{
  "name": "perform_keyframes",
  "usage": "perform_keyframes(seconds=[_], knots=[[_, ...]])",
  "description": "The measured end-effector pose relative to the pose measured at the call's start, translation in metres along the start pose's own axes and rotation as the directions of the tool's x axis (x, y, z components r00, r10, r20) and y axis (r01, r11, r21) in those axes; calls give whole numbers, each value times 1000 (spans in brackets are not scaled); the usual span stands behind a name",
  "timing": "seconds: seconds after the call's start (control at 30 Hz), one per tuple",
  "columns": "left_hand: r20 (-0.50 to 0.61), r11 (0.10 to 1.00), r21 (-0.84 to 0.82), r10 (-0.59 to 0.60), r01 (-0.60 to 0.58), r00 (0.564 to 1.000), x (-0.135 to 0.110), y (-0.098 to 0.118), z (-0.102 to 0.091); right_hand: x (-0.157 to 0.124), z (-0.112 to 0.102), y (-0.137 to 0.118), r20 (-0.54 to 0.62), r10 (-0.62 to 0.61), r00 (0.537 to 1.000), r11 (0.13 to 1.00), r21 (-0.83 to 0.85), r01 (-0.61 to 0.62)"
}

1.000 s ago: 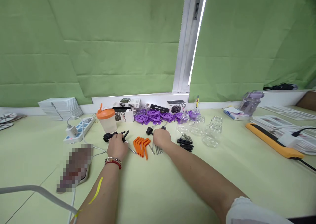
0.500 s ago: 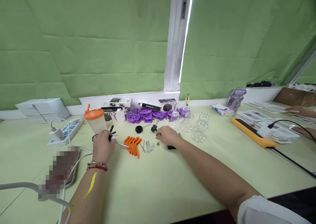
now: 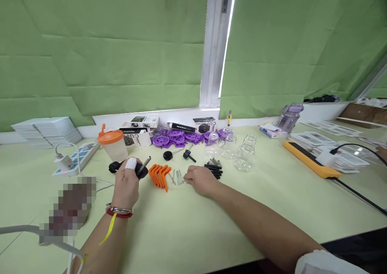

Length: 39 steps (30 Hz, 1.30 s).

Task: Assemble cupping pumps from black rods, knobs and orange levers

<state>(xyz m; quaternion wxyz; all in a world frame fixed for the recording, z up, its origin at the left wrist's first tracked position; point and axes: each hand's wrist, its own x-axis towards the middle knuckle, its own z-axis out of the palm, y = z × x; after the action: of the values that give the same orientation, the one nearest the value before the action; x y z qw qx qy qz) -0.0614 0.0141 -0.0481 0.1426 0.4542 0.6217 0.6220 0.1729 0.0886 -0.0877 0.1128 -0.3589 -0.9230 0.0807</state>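
My left hand [image 3: 125, 187] is wrapped round a black plastic part with a metal shaft [image 3: 145, 164]; its exact kind I cannot tell. White tape covers one fingertip. Pinched fingers of my right hand [image 3: 201, 180] are down on the table beside the metal screws [image 3: 179, 178], and whatever they grip is too small to make out. Between the hands lie several orange angled pieces [image 3: 159, 176]. Behind my right hand sit a black T-shaped part [image 3: 189, 156], a round black part with a thin rod [image 3: 167, 156], black rods [image 3: 214, 171] and small springs [image 3: 215, 161].
Purple wheel-like parts [image 3: 177, 137] and cup holder boxes [image 3: 137, 138] line the back. Clear glass-like vessels [image 3: 243, 161] stand right of them. An orange-lidded cup [image 3: 113, 145], a power strip [image 3: 81, 159] and cables are at left; an orange-edged power strip [image 3: 311, 159] is right.
My right hand has left the black T-shaped part and come down left to the small hardware by the screws. My left hand has turned, and the metal shaft now points up and right.
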Motion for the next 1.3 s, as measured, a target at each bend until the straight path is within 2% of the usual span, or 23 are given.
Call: perform_keyframes(seconds=[0.07,0.1,0.2,0.27,0.33,0.43,0.6,0.7,0.83,0.93,1.07,1.17,1.3], knots=[[165,958,-221,-149,183,975,-4,8,1,-1,-5,4,-19,36,999,999,26,-36],[275,902,-315,-210,294,938,-6,11,2,-1,-7,5,-26,53,998,998,38,-52],[546,690,-417,-329,591,770,-10,15,5,-2,-12,6,-32,78,996,995,69,-75],[624,581,-412,-381,702,682,-10,15,5,-2,-11,2,-23,74,997,994,80,-72],[655,523,-413,-399,746,642,-10,13,5,-2,-9,-3,2,57,998,996,68,-57],[675,517,-433,-356,738,646,-10,10,3,-1,-3,-8,38,23,999,999,22,-24],[676,627,-419,-267,656,687,-11,9,2,0,2,-6,30,28,999,1000,2,-28],[637,639,-444,-268,628,723,-11,11,4,0,-2,-5,44,54,998,998,13,-55],[563,720,-448,-234,531,792,-11,9,6,-1,-13,1,-8,134,991,991,17,-134],[540,780,-398,-225,482,811,-12,7,6,-3,-19,9,-32,236,971,972,14,-235],[556,864,-278,-213,421,804,-15,9,7,-3,-20,14,-33,227,973,972,69,-225],[637,883,-251,-157,395,755,-18,11,8,0,-16,12,-26,232,972,970,79,-230],[701,861,-267,-136,434,701,-20,7,10,3,-12,6,-8,283,959,957,73,-282]])
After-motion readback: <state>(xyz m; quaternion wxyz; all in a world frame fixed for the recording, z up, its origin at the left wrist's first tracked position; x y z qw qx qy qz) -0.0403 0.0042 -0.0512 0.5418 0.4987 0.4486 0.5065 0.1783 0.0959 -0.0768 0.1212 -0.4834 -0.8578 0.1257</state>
